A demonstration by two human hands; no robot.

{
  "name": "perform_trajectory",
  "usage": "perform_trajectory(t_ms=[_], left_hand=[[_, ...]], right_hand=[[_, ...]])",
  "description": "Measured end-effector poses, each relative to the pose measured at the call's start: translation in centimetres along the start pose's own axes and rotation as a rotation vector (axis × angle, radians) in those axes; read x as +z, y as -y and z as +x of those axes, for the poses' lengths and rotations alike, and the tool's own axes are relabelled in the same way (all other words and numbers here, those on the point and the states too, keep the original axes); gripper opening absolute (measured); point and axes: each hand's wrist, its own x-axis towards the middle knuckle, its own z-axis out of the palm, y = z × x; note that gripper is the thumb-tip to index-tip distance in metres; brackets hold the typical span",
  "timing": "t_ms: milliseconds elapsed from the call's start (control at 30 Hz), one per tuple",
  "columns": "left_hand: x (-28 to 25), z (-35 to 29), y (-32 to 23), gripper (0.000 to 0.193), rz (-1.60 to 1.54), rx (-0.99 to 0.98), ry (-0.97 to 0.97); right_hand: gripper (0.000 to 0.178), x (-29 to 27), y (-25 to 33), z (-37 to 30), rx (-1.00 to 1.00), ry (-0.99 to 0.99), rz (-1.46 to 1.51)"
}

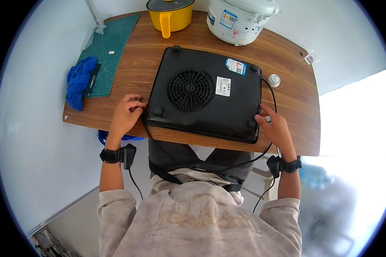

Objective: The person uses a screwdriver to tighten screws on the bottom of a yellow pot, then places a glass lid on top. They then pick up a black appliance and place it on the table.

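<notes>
A black induction cooker lies upside down on the table, its round fan grille, feet and labels facing up. At its left edge my left hand is closed in a pinch; the black power cord runs up to these fingers, its end mostly hidden by them. My right hand is at the cooker's right edge, the thumb against its corner and the fingers curled. Something small and whitish shows between those fingers, and a thin rod pokes out below the palm; I cannot make out what it is.
A yellow pot and a white rice cooker stand at the back. On the left lie a green cutting mat, a blue cloth and a dark pen. A small white round container sits right of the cooker.
</notes>
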Motion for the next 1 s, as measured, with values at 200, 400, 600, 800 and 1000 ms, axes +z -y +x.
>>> perform_trajectory(t_ms=[200, 400, 600, 800, 1000], left_hand=[[0.5, -1.2, -1.3, 0.021, -0.045, 0.027, 0.04], [1.2, -1.9, -0.8, 0.019, -0.098, 0.089, 0.064], [1.4, -2.2, -1.3, 0.017, -0.089, 0.08, 0.091], [1.6, -1.9, -2.2, 0.016, -0.053, 0.059, 0.092], [1.6, -1.7, -2.6, 0.014, -0.079, 0.019, 0.103]], right_hand=[[0.047, -0.7, -1.0, 1.0, 0.002, 0.011, -0.072], [0.049, -1.5, -1.0, 2.4, 0.098, 0.027, -0.012], [0.047, -1.8, -0.8, 2.9, 0.107, 0.051, -0.074], [0.046, -1.6, -2.4, 3.0, 0.05, 0.03, -0.086], [0.045, -1.4, -1.7, 2.7, 0.086, 0.028, -0.056]])
